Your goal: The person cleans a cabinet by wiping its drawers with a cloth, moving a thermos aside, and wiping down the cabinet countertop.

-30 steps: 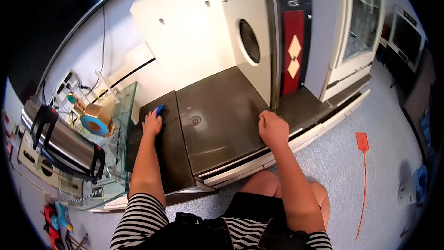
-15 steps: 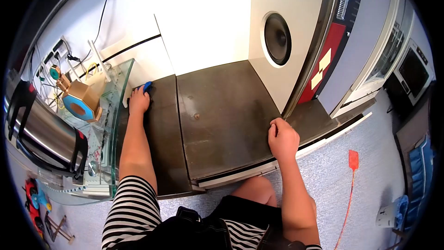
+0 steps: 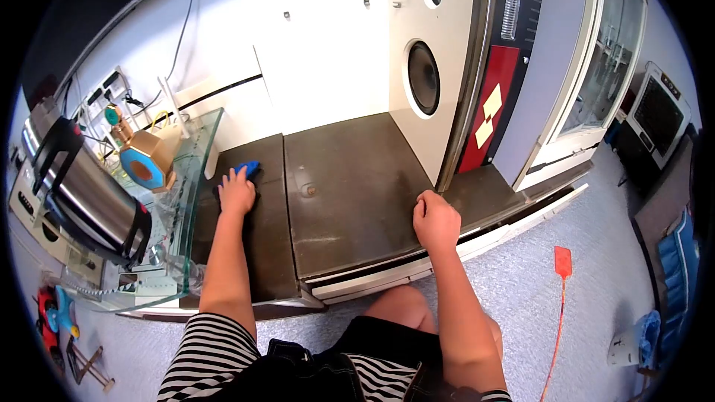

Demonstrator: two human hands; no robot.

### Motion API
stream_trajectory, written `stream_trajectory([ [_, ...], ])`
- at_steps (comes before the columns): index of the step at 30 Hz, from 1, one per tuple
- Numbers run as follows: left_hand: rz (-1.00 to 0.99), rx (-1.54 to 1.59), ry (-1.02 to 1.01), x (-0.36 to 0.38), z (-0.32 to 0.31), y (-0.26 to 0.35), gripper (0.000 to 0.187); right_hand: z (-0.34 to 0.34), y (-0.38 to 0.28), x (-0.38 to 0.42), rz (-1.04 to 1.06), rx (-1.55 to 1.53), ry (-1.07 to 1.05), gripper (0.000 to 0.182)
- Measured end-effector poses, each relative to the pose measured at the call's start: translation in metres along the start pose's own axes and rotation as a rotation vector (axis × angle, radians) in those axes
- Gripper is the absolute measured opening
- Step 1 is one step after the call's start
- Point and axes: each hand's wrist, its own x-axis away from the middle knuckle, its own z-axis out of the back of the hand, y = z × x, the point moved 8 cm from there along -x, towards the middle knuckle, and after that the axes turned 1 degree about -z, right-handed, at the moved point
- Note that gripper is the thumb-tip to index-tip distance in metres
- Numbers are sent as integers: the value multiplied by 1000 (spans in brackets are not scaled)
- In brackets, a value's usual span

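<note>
My left hand point(image 3: 237, 192) lies over a blue cloth point(image 3: 249, 170) on the left section of the dark brown cabinet top point(image 3: 350, 201). Its fingers press on the cloth, which is partly hidden under the palm. Near the front edge of the same top, by the foot of the white speaker panel point(image 3: 413, 22), my right hand point(image 3: 437, 221) is curled into a fist. Nothing shows in it.
At left a glass shelf point(image 3: 195, 179) carries a steel kettle point(image 3: 100, 186) and a gold-and-blue ornament point(image 3: 147, 160). A white panel point(image 3: 328, 59) stands behind the top. A red fly swatter point(image 3: 563, 262) and a small bin point(image 3: 624, 348) are on the right.
My left hand has slid the blue cloth a little toward me and to the right. My right hand keeps its place by the panel's foot. The view has shifted slightly.
</note>
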Motion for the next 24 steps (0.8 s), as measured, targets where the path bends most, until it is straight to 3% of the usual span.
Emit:
stream_trajectory([
  [8,-153,24,-58,148,50,36,58,4,-2,3,53,-49,36,3],
  [11,-187,84,-56,171,58,37,57,6,-5,3,73,-51,46,3],
  [18,-144,63,-26,98,34,27,55,6,-8,2,64,-21,31,2],
  [24,64,30,-84,-8,3,20,58,4,-8,1,21,6,8,3],
])
